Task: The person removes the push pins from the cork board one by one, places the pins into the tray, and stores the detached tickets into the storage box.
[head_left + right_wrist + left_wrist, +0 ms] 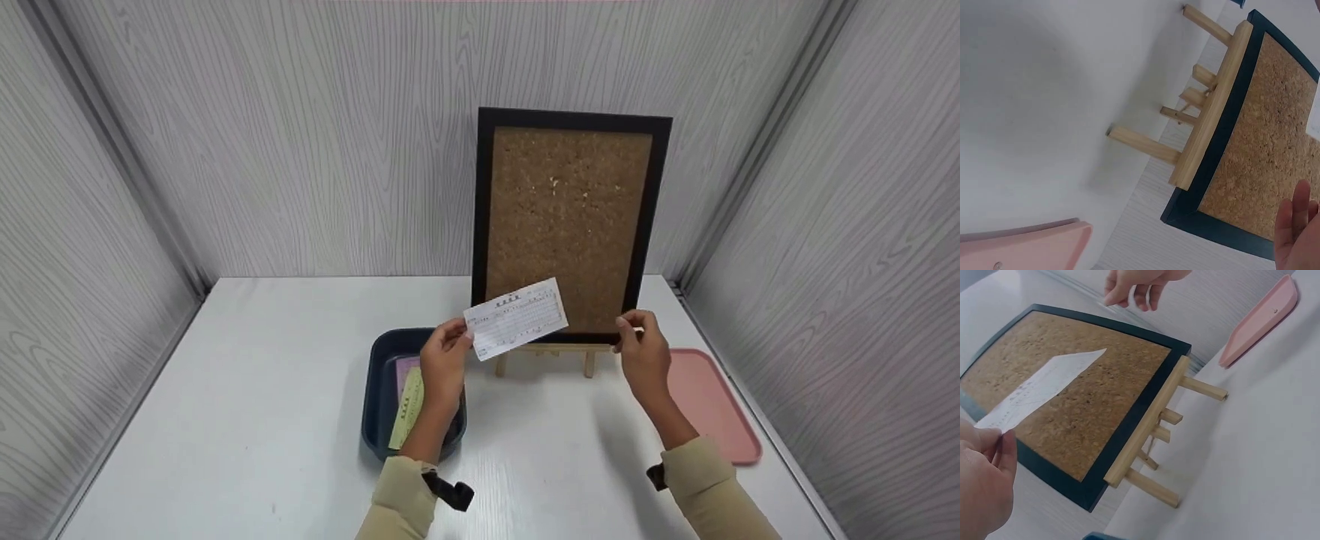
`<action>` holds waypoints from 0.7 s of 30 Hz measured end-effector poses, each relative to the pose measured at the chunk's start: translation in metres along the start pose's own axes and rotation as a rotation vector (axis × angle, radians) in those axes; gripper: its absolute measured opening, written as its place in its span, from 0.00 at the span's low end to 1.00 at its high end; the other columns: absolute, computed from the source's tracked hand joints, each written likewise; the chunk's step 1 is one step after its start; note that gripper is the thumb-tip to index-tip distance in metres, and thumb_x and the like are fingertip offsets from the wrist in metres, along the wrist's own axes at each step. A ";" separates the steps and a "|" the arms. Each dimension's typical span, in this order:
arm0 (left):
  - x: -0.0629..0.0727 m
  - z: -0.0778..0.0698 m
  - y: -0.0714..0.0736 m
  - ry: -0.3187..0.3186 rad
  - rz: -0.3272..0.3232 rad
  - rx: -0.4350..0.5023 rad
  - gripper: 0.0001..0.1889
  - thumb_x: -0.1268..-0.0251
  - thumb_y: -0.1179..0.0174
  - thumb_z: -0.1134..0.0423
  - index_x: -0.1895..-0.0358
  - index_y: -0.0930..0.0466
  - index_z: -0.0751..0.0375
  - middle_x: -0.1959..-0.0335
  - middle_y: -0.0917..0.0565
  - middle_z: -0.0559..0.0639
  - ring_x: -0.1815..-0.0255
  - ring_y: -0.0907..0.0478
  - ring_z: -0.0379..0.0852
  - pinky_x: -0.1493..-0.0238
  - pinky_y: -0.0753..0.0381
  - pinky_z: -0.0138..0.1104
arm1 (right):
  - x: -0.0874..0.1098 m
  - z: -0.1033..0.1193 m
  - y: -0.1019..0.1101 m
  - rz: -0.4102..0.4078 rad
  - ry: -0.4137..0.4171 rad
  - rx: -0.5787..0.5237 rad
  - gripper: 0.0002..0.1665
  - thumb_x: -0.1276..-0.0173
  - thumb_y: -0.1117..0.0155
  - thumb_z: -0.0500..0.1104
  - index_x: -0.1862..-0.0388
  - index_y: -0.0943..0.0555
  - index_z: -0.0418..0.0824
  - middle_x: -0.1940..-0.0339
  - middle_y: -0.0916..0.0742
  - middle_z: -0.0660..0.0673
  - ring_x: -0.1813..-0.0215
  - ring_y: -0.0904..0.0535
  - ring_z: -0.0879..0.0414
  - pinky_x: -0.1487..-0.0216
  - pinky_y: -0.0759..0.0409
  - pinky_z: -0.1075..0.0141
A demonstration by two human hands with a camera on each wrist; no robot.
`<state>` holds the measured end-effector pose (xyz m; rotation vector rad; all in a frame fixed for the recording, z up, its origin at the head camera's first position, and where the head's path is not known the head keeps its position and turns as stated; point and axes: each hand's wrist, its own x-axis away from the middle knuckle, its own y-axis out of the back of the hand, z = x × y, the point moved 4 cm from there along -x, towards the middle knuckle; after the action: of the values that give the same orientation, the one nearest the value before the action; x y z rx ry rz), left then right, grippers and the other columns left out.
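Note:
My left hand pinches a white printed paper slip by its left edge, between thumb and fingers. The slip tilts up to the right and overlaps the lower part of a black-framed cork board. My right hand is raised by the board's lower right corner, thumb and forefinger bent toward each other. I cannot tell whether something small sits between those fingertips. In the left wrist view, the right hand's other fingers hang loosely curled.
The board stands on a small wooden easel on the white table. Under my left forearm is a dark blue bin with a yellow-green slip and a purple one. A pink tray lies at the right.

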<state>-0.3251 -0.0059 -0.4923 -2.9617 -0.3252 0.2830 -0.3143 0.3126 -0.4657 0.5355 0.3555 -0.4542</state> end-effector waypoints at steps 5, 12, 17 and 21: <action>0.011 -0.001 0.027 0.021 -0.066 -0.005 0.14 0.28 0.41 0.67 0.42 0.20 0.62 0.47 0.17 0.57 0.48 0.18 0.49 0.45 0.17 0.41 | 0.005 -0.013 0.016 -0.023 -0.057 0.037 0.14 0.21 0.44 0.52 0.50 0.24 0.44 0.58 0.18 0.47 0.69 0.19 0.51 0.71 0.25 0.68; 0.024 0.002 0.064 0.024 -0.195 0.049 0.15 0.31 0.40 0.72 0.43 0.20 0.68 0.48 0.18 0.63 0.49 0.18 0.50 0.51 0.16 0.31 | 0.016 -0.044 0.040 -0.023 -0.154 0.044 0.15 0.19 0.48 0.51 0.47 0.26 0.42 0.56 0.18 0.45 0.63 0.18 0.46 0.67 0.23 0.70; 0.033 0.006 0.082 0.054 -0.250 0.062 0.16 0.30 0.41 0.72 0.41 0.22 0.69 0.46 0.19 0.64 0.48 0.19 0.48 0.49 0.17 0.29 | 0.024 -0.065 0.055 -0.022 -0.187 0.060 0.15 0.19 0.48 0.50 0.46 0.26 0.40 0.57 0.20 0.45 0.66 0.18 0.53 0.70 0.24 0.71; 0.041 0.012 0.092 0.065 -0.283 0.088 0.16 0.29 0.41 0.73 0.40 0.23 0.70 0.45 0.19 0.65 0.47 0.20 0.48 0.47 0.18 0.30 | 0.031 -0.082 0.066 -0.001 -0.218 0.047 0.14 0.20 0.47 0.48 0.47 0.26 0.39 0.59 0.21 0.45 0.69 0.19 0.59 0.69 0.22 0.72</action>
<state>-0.2697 -0.0842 -0.5263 -2.7838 -0.6957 0.1605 -0.2723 0.3988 -0.5184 0.5259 0.1359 -0.5174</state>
